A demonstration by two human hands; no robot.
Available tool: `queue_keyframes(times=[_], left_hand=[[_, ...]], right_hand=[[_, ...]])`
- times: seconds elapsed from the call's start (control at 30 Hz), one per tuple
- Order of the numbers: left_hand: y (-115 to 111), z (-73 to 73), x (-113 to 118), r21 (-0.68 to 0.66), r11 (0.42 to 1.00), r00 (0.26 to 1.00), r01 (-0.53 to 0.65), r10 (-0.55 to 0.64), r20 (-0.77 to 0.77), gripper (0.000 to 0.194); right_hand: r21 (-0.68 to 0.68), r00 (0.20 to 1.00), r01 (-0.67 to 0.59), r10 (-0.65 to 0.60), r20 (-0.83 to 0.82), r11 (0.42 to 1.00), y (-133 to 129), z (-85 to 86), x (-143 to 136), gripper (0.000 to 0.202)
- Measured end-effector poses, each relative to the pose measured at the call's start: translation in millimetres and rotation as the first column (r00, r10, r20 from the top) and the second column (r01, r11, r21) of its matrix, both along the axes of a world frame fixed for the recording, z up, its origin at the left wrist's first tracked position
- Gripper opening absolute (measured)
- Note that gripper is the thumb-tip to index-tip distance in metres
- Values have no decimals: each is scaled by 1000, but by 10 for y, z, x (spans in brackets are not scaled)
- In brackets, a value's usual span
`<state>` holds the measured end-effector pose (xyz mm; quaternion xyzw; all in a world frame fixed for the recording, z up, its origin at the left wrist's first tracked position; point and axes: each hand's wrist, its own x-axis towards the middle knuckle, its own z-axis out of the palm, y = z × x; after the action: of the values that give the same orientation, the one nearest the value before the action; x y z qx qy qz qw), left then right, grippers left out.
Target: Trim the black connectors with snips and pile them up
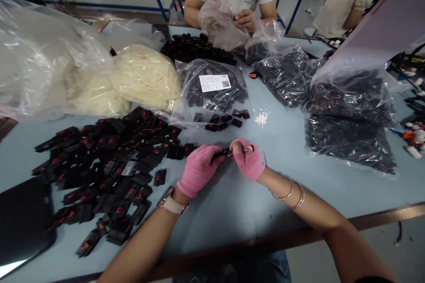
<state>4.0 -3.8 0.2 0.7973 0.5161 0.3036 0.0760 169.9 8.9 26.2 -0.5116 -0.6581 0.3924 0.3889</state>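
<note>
My left hand (201,169), in a pink glove, is closed on one end of a small black connector (223,153) above the table. Close beside it, my right hand (247,160), also gloved in pink, pinches a small tool with a metal loop (248,148) against the connector's other end. Fingers hide much of both objects. A small pile of white pieces (261,118) lies just beyond my right hand. To the left spreads a large heap of black connectors with red parts (113,163).
Clear bags of black parts (352,137) stand at the right, and a labelled bag (212,88) is ahead. Bags of cream pieces (146,75) fill the back left. A black tray (25,221) sits at the near left. Across the table, a person's hands (245,20) hold something small.
</note>
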Motion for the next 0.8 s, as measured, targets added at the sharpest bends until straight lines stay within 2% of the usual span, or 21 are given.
queue_keyframes(times=[0.13,0.4,0.67,0.8], left_hand=[[-2,-2,0,-1,1000,1000,1,-1,0,6],[4,3,-6,-14,1000,1000,1,0,19,9],[1,-6,-4,-8,1000,1000,-6,6,5,10],[2,-3,-2,-26,1000,1000,-15,16,19,11]], right_hand=[[10,1000,-14,14,21,1000,9,4,-8,28],[-16,999,32,-33,-35,999,-14,-62,28,30],[26,1000,-15,14,11,1000,-8,-8,3,27],[1,999,-6,6,-37,1000,-23,-15,11,26]])
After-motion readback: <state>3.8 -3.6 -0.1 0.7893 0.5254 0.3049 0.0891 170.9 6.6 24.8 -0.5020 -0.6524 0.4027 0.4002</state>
